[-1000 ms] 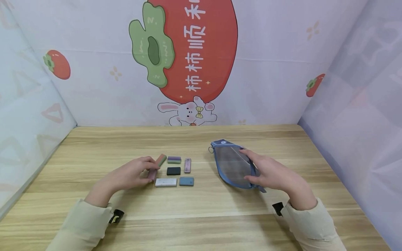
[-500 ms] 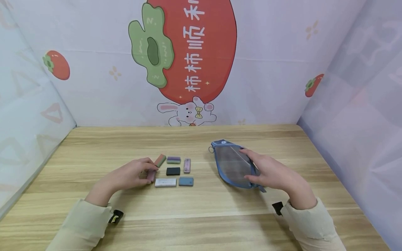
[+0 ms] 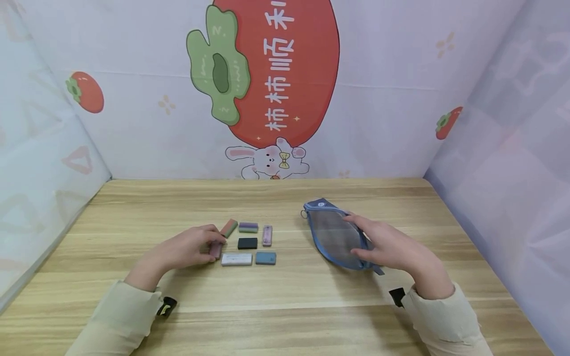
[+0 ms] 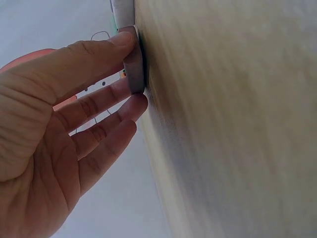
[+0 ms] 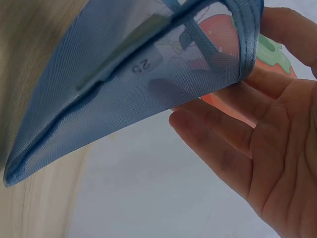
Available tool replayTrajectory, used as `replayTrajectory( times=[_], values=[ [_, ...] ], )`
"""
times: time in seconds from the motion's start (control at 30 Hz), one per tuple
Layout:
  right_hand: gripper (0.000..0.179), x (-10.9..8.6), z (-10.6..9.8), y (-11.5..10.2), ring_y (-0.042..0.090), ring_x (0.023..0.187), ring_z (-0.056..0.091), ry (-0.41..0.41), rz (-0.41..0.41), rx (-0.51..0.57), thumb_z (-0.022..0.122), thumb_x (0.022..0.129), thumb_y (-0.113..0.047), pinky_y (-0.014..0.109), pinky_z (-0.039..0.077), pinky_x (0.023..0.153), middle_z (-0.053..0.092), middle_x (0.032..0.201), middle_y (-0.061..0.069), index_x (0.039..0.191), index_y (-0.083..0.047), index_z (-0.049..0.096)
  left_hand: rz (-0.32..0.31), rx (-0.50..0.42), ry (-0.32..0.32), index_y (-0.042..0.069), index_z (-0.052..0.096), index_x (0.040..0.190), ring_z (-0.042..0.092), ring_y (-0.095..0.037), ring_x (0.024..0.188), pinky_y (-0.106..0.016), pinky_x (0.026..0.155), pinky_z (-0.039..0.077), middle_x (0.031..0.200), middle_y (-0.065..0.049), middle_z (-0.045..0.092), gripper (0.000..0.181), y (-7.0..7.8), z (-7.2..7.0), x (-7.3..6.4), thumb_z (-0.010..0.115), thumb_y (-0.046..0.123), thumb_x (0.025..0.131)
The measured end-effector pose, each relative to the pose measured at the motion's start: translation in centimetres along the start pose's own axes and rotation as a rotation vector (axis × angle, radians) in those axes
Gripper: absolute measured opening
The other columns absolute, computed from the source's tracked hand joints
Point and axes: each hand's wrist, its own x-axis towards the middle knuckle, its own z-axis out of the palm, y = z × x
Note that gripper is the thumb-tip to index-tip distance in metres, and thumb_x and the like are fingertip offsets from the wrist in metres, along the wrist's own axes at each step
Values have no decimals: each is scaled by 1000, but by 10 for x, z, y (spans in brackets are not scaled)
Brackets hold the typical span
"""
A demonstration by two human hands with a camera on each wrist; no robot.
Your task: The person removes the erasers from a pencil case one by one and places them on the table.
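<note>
My left hand (image 3: 192,245) pinches a small mauve eraser (image 3: 215,249) between thumb and fingers at the left of a group of erasers. The left wrist view shows that eraser (image 4: 133,69) standing close to the wooden surface, the lower fingers extended. Beside it lie an orange-and-green eraser (image 3: 229,228), a purple-and-green one (image 3: 248,227), a black one (image 3: 247,243), a pink one (image 3: 267,236), a white one (image 3: 237,259) and a blue one (image 3: 265,258). My right hand (image 3: 392,244) grips the right edge of a blue mesh zip pouch (image 3: 336,237); a printed "25" shows through the mesh.
The wooden table (image 3: 276,316) runs back to a printed cloth wall (image 3: 378,128). Cloth side walls (image 3: 512,173) stand at left and right. A metal ring (image 3: 304,214) hangs at the pouch's far left corner.
The pouch and my right hand have shifted very slightly right and nearer. My left hand stays at the mauve eraser, and the other erasers lie as before. The head view has moved a little.
</note>
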Motion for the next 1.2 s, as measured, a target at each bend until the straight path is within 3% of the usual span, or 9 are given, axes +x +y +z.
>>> replayTrajectory(
  times=[0.07,0.13,0.2,0.3,0.37,0.7,0.9,1.07,1.2],
  values=[
    [67,0,0,0,35,122,60,-2,-12,-5,72,89,-17,53,49,98,51,145,23,146,0,41,0,6,-2,3,71,113,60,-11,92,-34,84,54,107,-2,64,33,0,1,0,79,6,81],
    [66,0,0,0,29,104,67,-5,-19,-7,72,90,-17,49,51,94,51,145,23,146,0,42,-5,9,-4,3,71,113,60,-11,92,-35,84,54,107,-2,64,33,1,1,0,79,5,81],
    [63,1,0,1,26,101,67,-3,-38,-14,72,90,-16,48,52,93,52,145,23,144,1,45,-10,6,-5,3,71,113,60,-11,91,-35,84,54,106,-2,64,33,2,1,1,79,5,81],
    [57,2,2,2,29,104,67,-15,-63,-20,71,90,-14,48,52,94,50,146,24,140,2,49,-18,2,-7,3,71,113,59,-11,92,-35,85,54,106,-1,64,33,2,1,2,79,5,81],
    [53,3,4,3,35,122,61,-33,-72,-21,70,91,-14,49,51,97,48,148,25,137,3,52,-20,-1,-10,3,71,113,59,-11,92,-36,85,54,106,-1,64,33,3,1,3,79,5,81],
    [46,4,27,2,36,128,56,-139,-30,-39,69,91,-15,46,51,94,44,151,23,134,-3,59,-37,14,-31,2,70,116,60,-12,91,-33,81,53,108,-5,67,35,1,-3,3,76,9,83],
    [38,2,33,-1,44,129,52,-157,-47,-75,70,90,-14,54,49,98,45,150,24,128,-11,65,-98,-2,-50,1,67,120,64,-28,107,-46,93,52,118,-13,66,39,4,-10,-5,74,12,84],
    [37,-5,37,2,48,132,45,-166,-65,-112,71,90,-17,58,47,98,41,154,22,127,-22,67,-149,-12,-22,-3,50,140,55,-41,125,-57,104,43,133,-20,60,58,4,-19,-10,71,19,90],
    [47,-10,39,7,47,133,45,-83,-146,-141,71,91,-21,59,48,97,41,154,20,137,-26,60,-155,1,44,-3,32,151,45,-44,136,-60,110,36,146,-23,50,74,4,-31,-5,69,22,92]
  ],
)
